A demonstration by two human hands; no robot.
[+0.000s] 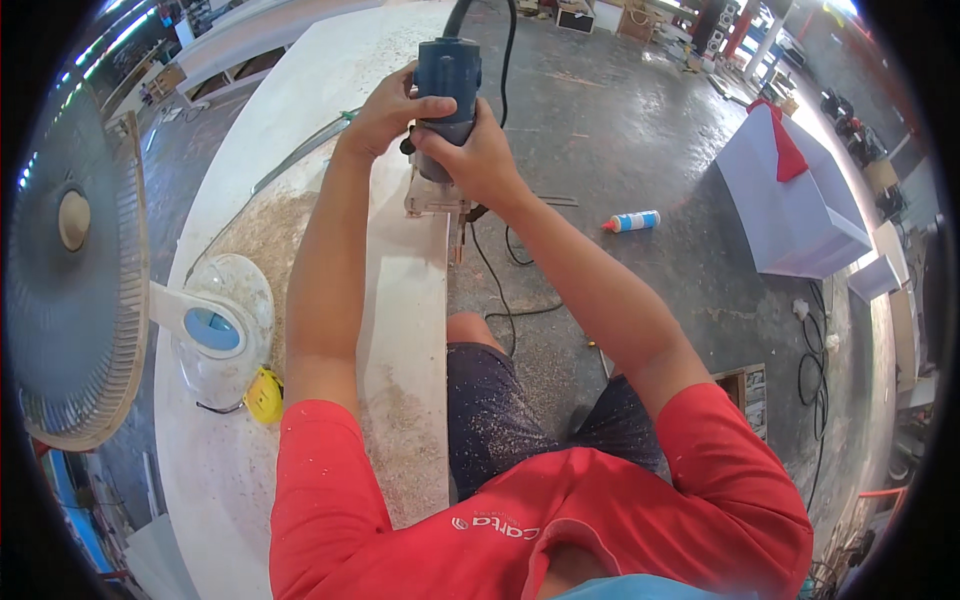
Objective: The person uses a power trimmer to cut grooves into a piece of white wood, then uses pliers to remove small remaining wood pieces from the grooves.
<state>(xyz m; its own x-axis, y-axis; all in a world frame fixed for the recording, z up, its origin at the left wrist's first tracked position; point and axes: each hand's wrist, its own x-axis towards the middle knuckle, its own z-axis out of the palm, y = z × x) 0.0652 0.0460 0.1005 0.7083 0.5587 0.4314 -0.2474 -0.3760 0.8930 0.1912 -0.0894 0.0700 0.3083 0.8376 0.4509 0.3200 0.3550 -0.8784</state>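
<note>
A gray workshop floor spreads either side of a long white worktop strewn with sawdust, with a fan standing on it and, off to the right, a pale box, red cloth over its rim and its inside unclear. Left hand and right hand both wrap the blue power tool at the worktop's right edge. A bottle, contents hidden, lies on the floor.

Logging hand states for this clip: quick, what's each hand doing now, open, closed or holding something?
Left hand: closed, holding the corded trim router.
Right hand: closed, holding the same corded trim router.
</note>
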